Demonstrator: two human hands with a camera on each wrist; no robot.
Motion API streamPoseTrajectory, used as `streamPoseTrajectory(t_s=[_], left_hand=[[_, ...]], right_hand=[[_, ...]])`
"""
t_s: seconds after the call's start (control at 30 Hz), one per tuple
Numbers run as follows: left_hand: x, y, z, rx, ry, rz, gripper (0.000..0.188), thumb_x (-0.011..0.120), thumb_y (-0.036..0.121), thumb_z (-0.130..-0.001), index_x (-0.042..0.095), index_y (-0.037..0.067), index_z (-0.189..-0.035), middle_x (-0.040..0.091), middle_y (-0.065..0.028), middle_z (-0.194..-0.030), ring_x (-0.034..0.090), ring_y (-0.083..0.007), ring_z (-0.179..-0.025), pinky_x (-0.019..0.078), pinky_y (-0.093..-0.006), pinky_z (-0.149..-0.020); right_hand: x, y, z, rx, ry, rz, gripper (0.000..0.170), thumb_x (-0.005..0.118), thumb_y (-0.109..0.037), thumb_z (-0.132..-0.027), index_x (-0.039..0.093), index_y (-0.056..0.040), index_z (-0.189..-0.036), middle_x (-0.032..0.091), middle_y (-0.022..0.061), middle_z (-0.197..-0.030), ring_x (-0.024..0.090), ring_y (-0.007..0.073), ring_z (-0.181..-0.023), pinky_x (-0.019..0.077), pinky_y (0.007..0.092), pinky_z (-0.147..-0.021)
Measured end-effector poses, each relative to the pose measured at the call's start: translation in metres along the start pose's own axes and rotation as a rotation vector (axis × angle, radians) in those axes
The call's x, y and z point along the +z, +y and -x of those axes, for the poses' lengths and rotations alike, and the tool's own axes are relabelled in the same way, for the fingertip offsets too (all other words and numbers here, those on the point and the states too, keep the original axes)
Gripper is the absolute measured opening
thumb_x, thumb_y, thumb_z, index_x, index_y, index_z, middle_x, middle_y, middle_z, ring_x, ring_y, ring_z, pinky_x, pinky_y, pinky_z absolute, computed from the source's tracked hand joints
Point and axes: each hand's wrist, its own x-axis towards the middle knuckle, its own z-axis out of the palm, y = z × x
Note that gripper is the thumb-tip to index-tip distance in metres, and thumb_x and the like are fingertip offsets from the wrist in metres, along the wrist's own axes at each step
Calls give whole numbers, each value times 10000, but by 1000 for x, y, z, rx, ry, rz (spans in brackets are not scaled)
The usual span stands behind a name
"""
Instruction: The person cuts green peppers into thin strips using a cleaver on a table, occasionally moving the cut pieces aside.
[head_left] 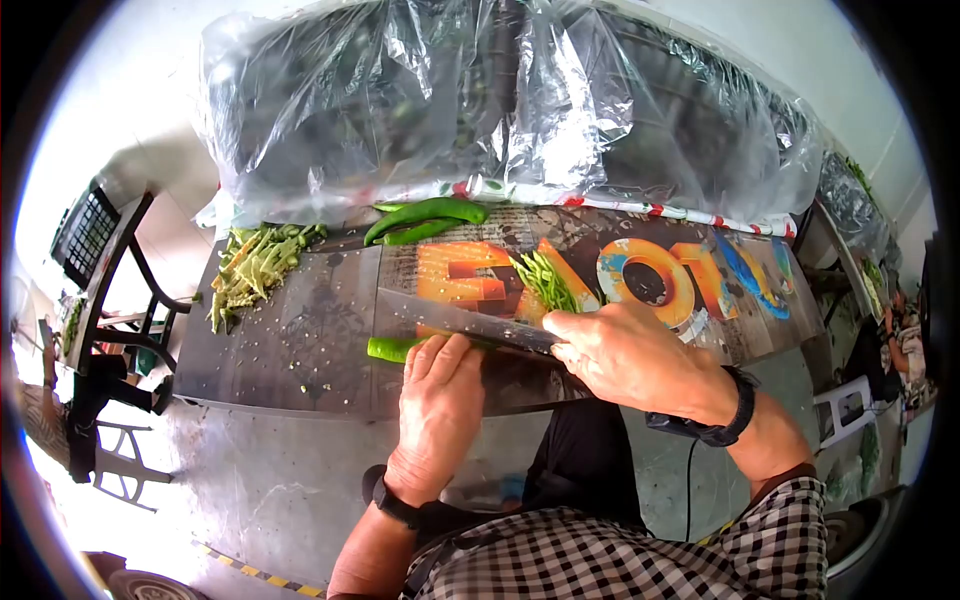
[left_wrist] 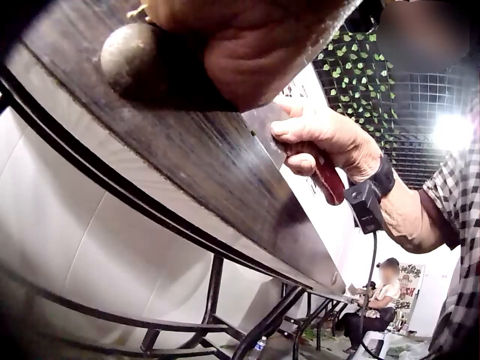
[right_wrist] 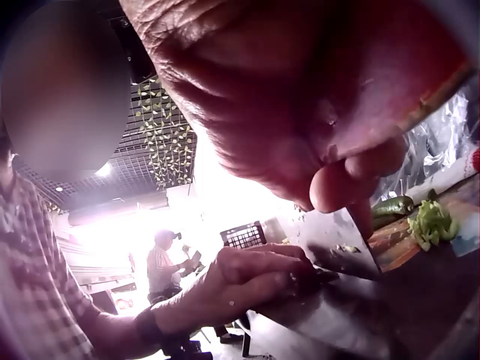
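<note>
In the head view, the left hand (head_left: 440,400) holds a green pepper (head_left: 388,348) on the table under curled fingers; the pepper's left end sticks out. The right hand (head_left: 630,362) grips a knife, its blade (head_left: 450,318) pointing left, just beyond the left fingertips. The left wrist view shows the right hand (left_wrist: 330,139) around a dark red handle (left_wrist: 330,180). In the right wrist view the blade (right_wrist: 341,241) stands beside the left hand (right_wrist: 232,285), with small pale bits on it. Whether the edge touches the pepper cannot be told.
Cut green pieces (head_left: 262,265) are heaped at the table's left, thin green strips (head_left: 548,280) nearer the middle. Whole green peppers (head_left: 435,215) lie at the back, before a plastic-covered object (head_left: 500,100). Small bits dot the tabletop (head_left: 320,330). Other people sit at both sides.
</note>
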Motion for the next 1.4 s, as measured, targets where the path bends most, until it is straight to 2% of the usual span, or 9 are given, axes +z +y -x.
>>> streamPoseTrajectory(t_s=[0.33, 0.5, 0.63, 0.7, 0.8, 0.83, 0.87, 1.1, 1.4], left_hand=[[0, -2, -1, -9, -6, 0, 296, 650, 10, -707, 662, -27, -1000, 624, -148, -1084, 575, -329, -1062, 454, -457, -967], [0, 2, -1, -22, -4, -27, 293, 648, -40, -717, 677, -35, -1008, 637, -152, -1104, 572, -356, -1071, 473, -433, -962], [2, -5, 0, 42, -27, -40, 318, 649, 24, -704, 660, -5, -1020, 623, -152, -1089, 588, -345, -1042, 466, -454, -952], [-4, -2, -1, -9, -30, 4, 294, 641, 17, -727, 652, -6, -1020, 617, -150, -1100, 583, -350, -1047, 473, -445, -943], [-10, -4, -3, -68, -24, 90, 274, 639, 4, -745, 652, -4, -1018, 617, -141, -1105, 572, -344, -1057, 480, -433, -937], [-12, -4, -6, -93, 15, 59, 248, 673, -52, -743, 686, 5, -984, 655, -129, -1063, 613, -337, -1010, 513, -415, -884], [-15, -4, -7, -89, 22, 35, 242, 676, -50, -741, 686, 11, -976, 660, -123, -1050, 612, -335, -999, 511, -417, -870], [-14, -13, -7, -117, 32, -49, 205, 688, -17, -751, 682, 50, -945, 675, -85, -1007, 607, -315, -943, 496, -407, -825], [-7, -3, -13, -113, 20, 3, 164, 698, -15, -758, 672, 40, -910, 657, -95, -959, 610, -315, -917, 498, -396, -817]], right_hand=[[-8, -3, -19, -15, -143, -40, 109, 598, -60, -841, 545, 8, -909, 589, 194, -602, 624, 391, -576, 474, 490, -529], [8, -5, -44, -80, -89, -53, 63, 580, -50, -839, 553, 4, -856, 607, 198, -628, 642, 381, -608, 488, 480, -549], [25, -15, -56, -149, -1, -24, 87, 610, -66, -813, 560, -11, -858, 632, 192, -652, 671, 361, -644, 517, 450, -567], [22, -10, -53, -171, 18, -20, 92, 615, -64, -805, 560, -14, -861, 637, 190, -658, 677, 360, -655, 522, 445, -570], [7, -2, -35, -102, -37, -17, 65, 595, -55, -837, 557, -9, -862, 620, 181, -637, 654, 351, -608, 499, 450, -545], [6, 1, -28, -80, -46, -28, 60, 591, -54, -845, 555, -8, -862, 614, 179, -630, 647, 349, -593, 494, 450, -539], [8, 7, -22, -81, -33, -15, 152, 627, -91, -867, 526, -18, -953, 589, 185, -601, 621, 380, -572, 475, 457, -509], [13, 14, -8, -48, 27, 29, 196, 615, -99, -878, 545, -11, -1039, 594, 196, -607, 618, 385, -573, 476, 467, -518], [10, 22, -7, -34, 101, 13, 105, 628, -93, -874, 579, -9, -913, 581, 192, -588, 613, 379, -561, 458, 467, -516]])
